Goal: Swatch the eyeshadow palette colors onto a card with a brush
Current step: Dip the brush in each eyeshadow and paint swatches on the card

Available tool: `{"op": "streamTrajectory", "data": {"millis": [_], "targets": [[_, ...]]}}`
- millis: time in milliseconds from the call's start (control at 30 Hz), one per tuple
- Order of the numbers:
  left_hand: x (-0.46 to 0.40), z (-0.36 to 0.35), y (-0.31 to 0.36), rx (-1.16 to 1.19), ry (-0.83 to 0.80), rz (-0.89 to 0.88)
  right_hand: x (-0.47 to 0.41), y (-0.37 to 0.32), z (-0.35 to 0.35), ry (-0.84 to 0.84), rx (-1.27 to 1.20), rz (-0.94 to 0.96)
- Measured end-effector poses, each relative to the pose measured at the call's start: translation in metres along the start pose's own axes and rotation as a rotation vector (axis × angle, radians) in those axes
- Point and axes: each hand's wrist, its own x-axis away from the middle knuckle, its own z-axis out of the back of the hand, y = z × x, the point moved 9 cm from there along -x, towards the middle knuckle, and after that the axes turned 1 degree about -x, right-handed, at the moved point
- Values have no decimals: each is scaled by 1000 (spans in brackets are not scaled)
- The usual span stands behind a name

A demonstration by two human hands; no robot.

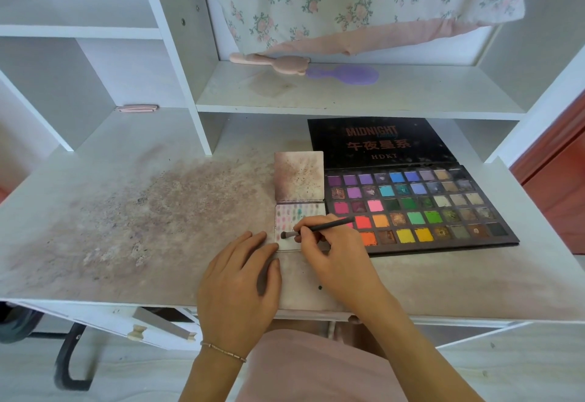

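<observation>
- While gripped in the curled fingers of the right hand [327, 248], brush [319, 228] lies nearly level, handle pointing right over the palette, bristle head pointing left over the card.
- Bristle tip at or just above the left part of the card [286, 242]; actual contact not resolvable from this view.
- Left hand [240, 278] flat on the desk [126, 227], fingers straight and relaxed, holding nothing; fingertips pressing at the card's lower left corner, apparently to steady it.
- Card just left of the eyeshadow palette [421, 208], touching or nearly touching its left edge, directly below a stained square pad [299, 175].
- Upper rows of the card already covered with pink, green and grey marks; lower strip mostly bare.
- Palette open, lid [380, 142] folded back flat, many pans visibly worn.
- Step in hand, judged: laying down a swatch at the left of a lower row.
- Task progress, judged: well under way, not finished, since bare card remains.
- Next move, judged: short stroke on bare card clear of neighbouring marks, then reload from an unused pan.
- Requirements: light pressure, card kept pinned by the left fingertips, bristles wiped on the pad before a new colour to avoid muddying.
</observation>
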Motion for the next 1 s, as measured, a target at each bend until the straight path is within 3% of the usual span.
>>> {"op": "streamTrajectory", "data": {"millis": [600, 800, 1000], "targets": [[-1, 0, 1, -7, -5, 0, 0, 3, 0, 1, -21, 11], [0, 1, 1, -9, 2, 4, 3, 2, 27, 211, -279, 58], [0, 3, 2, 2, 37, -8, 14, 18, 57, 331, -240, 35]]}}
